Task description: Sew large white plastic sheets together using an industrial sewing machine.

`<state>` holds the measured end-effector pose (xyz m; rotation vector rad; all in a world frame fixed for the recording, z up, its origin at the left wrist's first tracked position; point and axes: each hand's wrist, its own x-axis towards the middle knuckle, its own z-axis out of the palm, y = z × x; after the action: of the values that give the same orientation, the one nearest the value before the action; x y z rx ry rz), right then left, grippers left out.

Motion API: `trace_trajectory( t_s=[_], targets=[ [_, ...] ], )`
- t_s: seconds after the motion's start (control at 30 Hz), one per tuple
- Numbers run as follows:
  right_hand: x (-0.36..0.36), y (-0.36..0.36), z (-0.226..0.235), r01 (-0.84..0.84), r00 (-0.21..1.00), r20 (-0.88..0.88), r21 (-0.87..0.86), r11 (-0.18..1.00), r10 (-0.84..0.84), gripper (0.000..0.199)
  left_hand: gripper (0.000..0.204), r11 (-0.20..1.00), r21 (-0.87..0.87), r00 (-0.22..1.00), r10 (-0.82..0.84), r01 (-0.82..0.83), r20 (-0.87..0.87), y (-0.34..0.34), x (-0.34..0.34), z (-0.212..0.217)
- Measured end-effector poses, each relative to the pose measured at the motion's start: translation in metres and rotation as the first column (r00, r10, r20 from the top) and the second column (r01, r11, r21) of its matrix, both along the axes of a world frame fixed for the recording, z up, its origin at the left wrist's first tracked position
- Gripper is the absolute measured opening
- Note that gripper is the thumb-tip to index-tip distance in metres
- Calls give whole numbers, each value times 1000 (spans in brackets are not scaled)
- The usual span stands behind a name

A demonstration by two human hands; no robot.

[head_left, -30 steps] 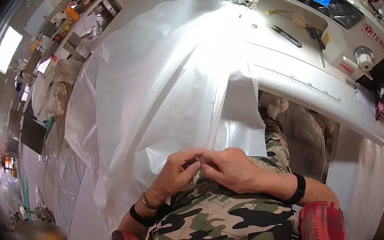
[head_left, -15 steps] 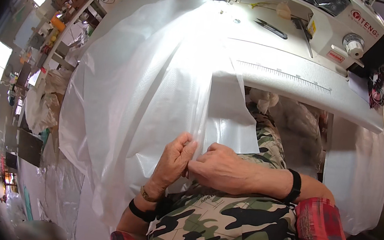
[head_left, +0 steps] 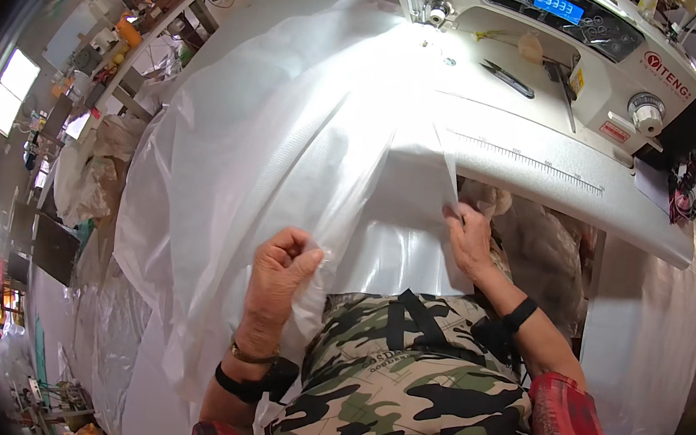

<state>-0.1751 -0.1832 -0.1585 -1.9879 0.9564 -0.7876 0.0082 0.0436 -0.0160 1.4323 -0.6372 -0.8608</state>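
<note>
The workshop's white worktop (head_left: 553, 172) carries a sewing machine (head_left: 566, 25), and the sheet (head_left: 287, 145) lies spread across it up to the needle. No seam shows yet, so I judge sewing hasn't begun. My left hand (head_left: 282, 266) is fisted on a bunched fold; my right hand (head_left: 467, 235) pinches the sheet's edge, arms apart.

blue-lit screen (head_left: 559, 5) on sewing machine top | red-and-white label (head_left: 619, 131) on machine's right

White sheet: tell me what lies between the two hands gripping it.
In the head view, only a taut stretch of the white sheet spans from left hand to right hand.
</note>
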Motion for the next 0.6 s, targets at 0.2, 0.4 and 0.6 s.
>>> trace_trajectory(
  t_s=[0.2,0.4,0.6],
  targets=[
    [-21,48,98,-450,885,57,-156,880,462,23,4,1000,-15,950,8,-3,313,4,16,24],
    [-10,79,140,-648,739,113,-147,747,664,18,1,964,111,855,-265,241,446,-17,-29,27],
    [-9,98,150,-724,690,-31,-39,689,723,16,5,959,74,848,-276,272,453,-17,-37,15]
  ],
)
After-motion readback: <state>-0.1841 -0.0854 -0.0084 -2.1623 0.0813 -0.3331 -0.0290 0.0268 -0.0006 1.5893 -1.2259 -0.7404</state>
